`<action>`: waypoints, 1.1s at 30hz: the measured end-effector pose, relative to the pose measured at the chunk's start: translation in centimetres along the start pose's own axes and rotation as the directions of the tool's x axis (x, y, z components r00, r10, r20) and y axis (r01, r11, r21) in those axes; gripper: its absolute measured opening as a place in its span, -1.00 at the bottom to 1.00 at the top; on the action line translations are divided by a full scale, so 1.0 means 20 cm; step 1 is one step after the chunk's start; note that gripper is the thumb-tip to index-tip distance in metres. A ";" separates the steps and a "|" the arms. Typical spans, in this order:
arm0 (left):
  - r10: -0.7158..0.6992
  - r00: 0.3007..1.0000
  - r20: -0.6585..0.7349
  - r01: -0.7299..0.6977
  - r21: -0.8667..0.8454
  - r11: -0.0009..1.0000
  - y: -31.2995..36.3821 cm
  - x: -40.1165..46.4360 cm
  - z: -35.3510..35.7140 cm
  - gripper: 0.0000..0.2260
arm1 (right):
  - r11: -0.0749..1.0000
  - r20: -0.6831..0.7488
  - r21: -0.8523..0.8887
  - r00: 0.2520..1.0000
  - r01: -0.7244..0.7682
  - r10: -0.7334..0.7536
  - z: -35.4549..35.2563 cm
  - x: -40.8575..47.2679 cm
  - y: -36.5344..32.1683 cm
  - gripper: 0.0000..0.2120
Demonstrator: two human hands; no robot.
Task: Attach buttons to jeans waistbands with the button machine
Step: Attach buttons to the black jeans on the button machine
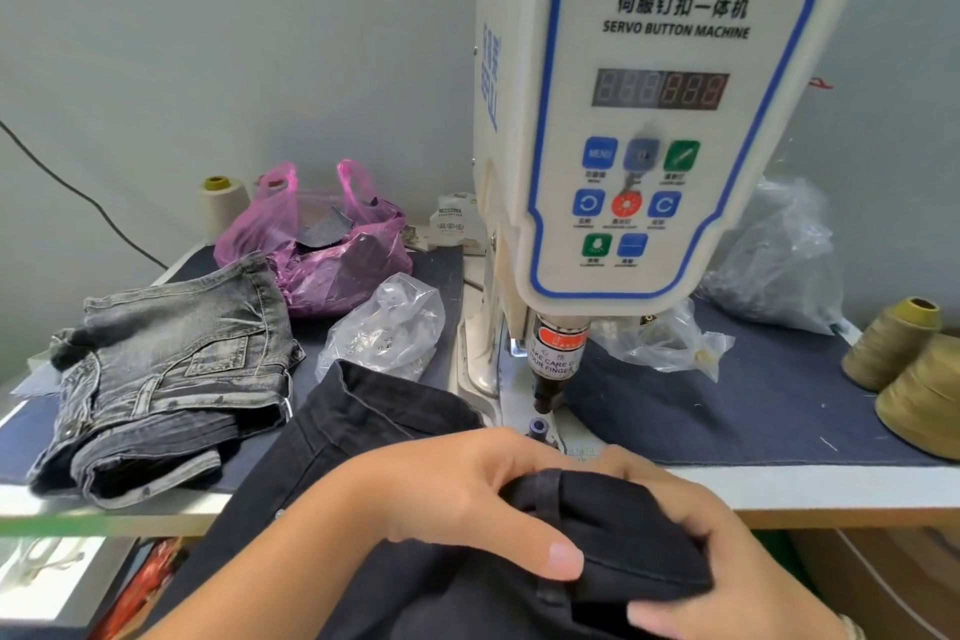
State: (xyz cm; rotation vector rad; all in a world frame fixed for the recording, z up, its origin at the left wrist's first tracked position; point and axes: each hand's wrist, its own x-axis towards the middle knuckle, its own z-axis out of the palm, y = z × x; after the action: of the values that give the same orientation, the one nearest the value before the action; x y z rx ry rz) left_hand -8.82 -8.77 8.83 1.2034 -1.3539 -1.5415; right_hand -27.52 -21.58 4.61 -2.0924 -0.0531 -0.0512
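Both hands, the left hand [457, 499] and right hand [727, 566], pinch the black denim jeans waistband [613, 525] at the tabletop [831, 489] edge, short of the white servo button machine [649, 120], so this button looks unset, while folded grey jeans [171, 379] lie at the left.

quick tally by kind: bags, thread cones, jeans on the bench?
Plastic bags: 4 – pink bag, clear bag, clear bag, clear bag
Thread cones: 3 – cream cone, olive cone, olive cone
Jeans: 2 – grey jeans, black jeans
Total: 9
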 end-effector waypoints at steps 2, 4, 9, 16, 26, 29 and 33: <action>-0.034 0.999 -0.033 0.039 0.144 0.989 -0.02 0.00 -0.02 -0.80 | 0.946 -0.126 0.325 0.990 -0.021 0.065 -0.06 -0.01 -0.02 -0.72; -0.081 0.996 -0.045 0.092 0.334 0.938 -0.01 0.00 -0.04 -0.69 | 0.905 -0.078 0.422 0.997 0.051 -0.019 -0.09 -0.02 -0.03 -0.71; -0.031 0.995 -0.092 0.049 0.207 0.977 -0.08 -0.01 -0.06 -0.91 | 0.562 -0.135 0.815 0.990 0.140 -0.052 -0.19 0.04 0.01 -0.62; -0.221 0.918 -0.329 0.186 -0.133 0.973 -0.28 0.05 -0.17 -0.80 | 0.694 -0.043 0.650 0.897 -0.310 0.440 -0.28 0.19 0.24 -0.67; -0.229 0.865 -0.447 0.190 -0.131 0.973 -0.34 0.14 -0.26 -0.67 | 0.606 -0.035 0.670 0.797 -0.429 0.604 -0.27 0.38 0.29 -0.74; -0.261 0.832 -0.489 0.225 -0.132 0.965 -0.35 0.14 -0.27 -0.65 | 0.561 0.009 0.672 0.763 -0.483 0.647 -0.25 0.37 0.31 -0.77; -0.212 0.792 -0.572 0.188 -0.103 0.977 -0.36 0.15 -0.28 -0.77 | 0.512 0.050 0.723 0.775 -0.464 0.630 -0.25 0.36 0.28 -0.73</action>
State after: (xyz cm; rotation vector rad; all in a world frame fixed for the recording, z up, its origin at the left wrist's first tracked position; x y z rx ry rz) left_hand -3.89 -12.02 1.20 1.6640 -0.7993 -1.1728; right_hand -20.02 -28.61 2.59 -1.2184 0.6567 0.1160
